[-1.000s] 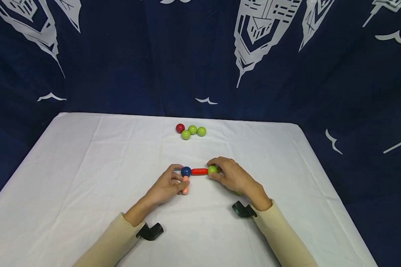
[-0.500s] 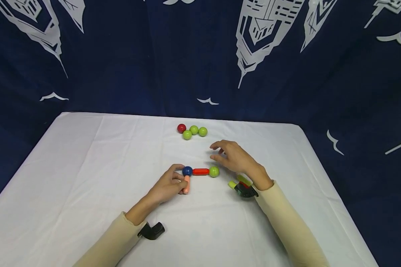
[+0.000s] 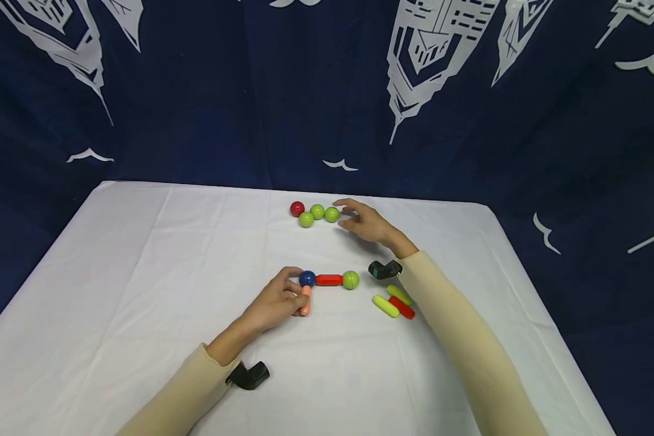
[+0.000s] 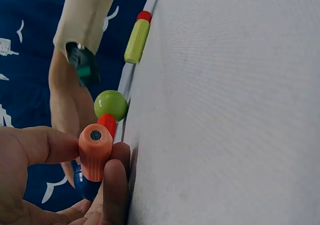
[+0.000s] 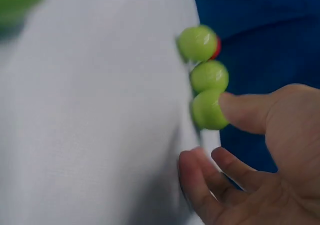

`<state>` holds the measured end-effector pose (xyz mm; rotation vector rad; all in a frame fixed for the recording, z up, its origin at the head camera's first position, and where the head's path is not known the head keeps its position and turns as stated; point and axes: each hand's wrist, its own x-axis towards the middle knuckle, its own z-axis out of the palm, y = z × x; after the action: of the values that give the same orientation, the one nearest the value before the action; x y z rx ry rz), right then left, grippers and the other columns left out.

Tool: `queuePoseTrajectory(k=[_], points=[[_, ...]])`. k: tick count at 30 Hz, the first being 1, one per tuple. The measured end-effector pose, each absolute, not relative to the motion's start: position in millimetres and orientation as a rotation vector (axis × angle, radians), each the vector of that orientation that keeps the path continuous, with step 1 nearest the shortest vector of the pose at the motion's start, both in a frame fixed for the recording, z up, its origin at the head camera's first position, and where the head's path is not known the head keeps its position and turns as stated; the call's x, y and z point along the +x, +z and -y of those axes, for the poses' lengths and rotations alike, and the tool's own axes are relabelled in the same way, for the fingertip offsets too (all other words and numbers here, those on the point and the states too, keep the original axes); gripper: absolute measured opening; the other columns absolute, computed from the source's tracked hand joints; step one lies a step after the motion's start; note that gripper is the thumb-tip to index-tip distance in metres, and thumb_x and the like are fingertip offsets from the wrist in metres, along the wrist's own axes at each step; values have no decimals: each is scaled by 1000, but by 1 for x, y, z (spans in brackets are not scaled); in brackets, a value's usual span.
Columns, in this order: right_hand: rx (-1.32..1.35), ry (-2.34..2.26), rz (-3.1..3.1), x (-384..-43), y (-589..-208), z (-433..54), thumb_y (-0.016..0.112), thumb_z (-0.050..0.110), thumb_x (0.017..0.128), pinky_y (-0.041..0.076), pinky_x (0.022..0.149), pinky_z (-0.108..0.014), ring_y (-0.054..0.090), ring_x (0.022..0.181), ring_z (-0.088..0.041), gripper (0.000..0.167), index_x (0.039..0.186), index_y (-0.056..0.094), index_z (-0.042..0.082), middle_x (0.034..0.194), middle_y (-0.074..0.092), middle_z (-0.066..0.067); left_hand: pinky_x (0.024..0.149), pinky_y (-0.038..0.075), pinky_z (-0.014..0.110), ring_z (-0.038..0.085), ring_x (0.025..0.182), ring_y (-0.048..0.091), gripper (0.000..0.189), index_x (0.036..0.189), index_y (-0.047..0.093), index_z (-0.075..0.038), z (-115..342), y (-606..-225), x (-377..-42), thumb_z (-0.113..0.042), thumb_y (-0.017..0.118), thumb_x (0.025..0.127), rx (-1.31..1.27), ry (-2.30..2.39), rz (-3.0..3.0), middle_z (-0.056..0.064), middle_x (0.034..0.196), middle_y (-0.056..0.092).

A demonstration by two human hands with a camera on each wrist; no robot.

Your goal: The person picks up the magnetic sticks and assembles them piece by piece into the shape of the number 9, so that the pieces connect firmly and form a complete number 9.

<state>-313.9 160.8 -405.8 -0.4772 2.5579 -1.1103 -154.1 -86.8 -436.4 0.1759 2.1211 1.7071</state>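
Note:
My left hand (image 3: 271,306) pinches an orange rod (image 4: 96,155) between thumb and fingers. That rod joins a blue ball (image 3: 307,278), from which a red rod (image 3: 329,280) runs right to a green ball (image 3: 351,280). At the back of the table my right hand (image 3: 366,223) is spread, thumb and fingers apart, just right of the nearest green ball (image 3: 332,214) of a small cluster. In the right wrist view nothing lies between thumb and fingers, and the thumb overlaps that ball. A red ball (image 3: 297,209) and two more green balls (image 3: 306,219) make up the cluster.
Under the right forearm lie a yellow-green rod (image 3: 386,306), a red rod (image 3: 402,307) and another yellow-green rod (image 3: 399,295), side by side on the white tablecloth (image 3: 207,242). A dark blue curtain (image 3: 212,109) hangs behind the table. Both wrists carry black cameras.
My right hand has let go of the green ball on the red rod and moved to the back, beside the cluster. The loose rods have come into view. My left hand keeps its hold.

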Motion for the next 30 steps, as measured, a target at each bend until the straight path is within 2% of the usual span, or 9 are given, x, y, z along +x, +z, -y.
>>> queuePoseTrajectory(k=[3, 8, 12, 19, 23, 30], points=[[-374, -1211, -2469, -322, -413, -159, 58, 16, 102, 49, 95, -39, 57, 115, -31, 52, 151, 41, 21, 152, 43, -19, 70, 55, 27, 12, 76, 64, 60, 146, 34, 2, 87, -438, -155, -3, 62, 93, 185, 1708, -2119, 18, 108, 60], [-277, -1284, -2390, -327, -416, -156, 59, 12, 101, 44, 106, -44, 47, 129, -32, 52, 149, 46, 26, 154, 41, -15, 70, 55, 27, 12, 75, 64, 61, 146, 34, 2, 87, -438, -155, -4, 63, 92, 197, 1707, -2114, 17, 108, 60], [-259, -1288, -2371, -328, -418, -154, 62, 11, 98, 43, 105, -42, 45, 127, -30, 50, 145, 51, 24, 153, 42, -12, 71, 55, 28, 12, 74, 64, 62, 146, 34, 1, 87, -438, -154, -4, 64, 92, 200, 1699, -2117, 17, 108, 60], [-335, -1230, -2457, -326, -423, -157, 70, 13, 94, 38, 104, -40, 48, 117, -26, 38, 130, 64, 17, 141, 54, -8, 70, 55, 29, 12, 74, 64, 62, 146, 34, 2, 88, -436, -155, -4, 64, 92, 197, 1718, -2104, 17, 107, 60], [-405, -1207, -2482, -322, -426, -161, 69, 13, 95, 39, 103, -40, 50, 112, -26, 32, 126, 65, 13, 133, 58, -9, 70, 55, 28, 12, 74, 63, 63, 146, 34, 2, 88, -438, -155, -4, 65, 92, 195, 1717, -2095, 17, 107, 60], [-535, -1131, -2562, -303, -415, -166, 61, 12, 100, 43, 107, -45, 53, 125, -28, 32, 132, 62, 10, 139, 56, -10, 69, 52, 27, 12, 73, 63, 62, 146, 34, 1, 89, -440, -154, -5, 65, 93, 199, 1725, -2092, 16, 108, 61]])
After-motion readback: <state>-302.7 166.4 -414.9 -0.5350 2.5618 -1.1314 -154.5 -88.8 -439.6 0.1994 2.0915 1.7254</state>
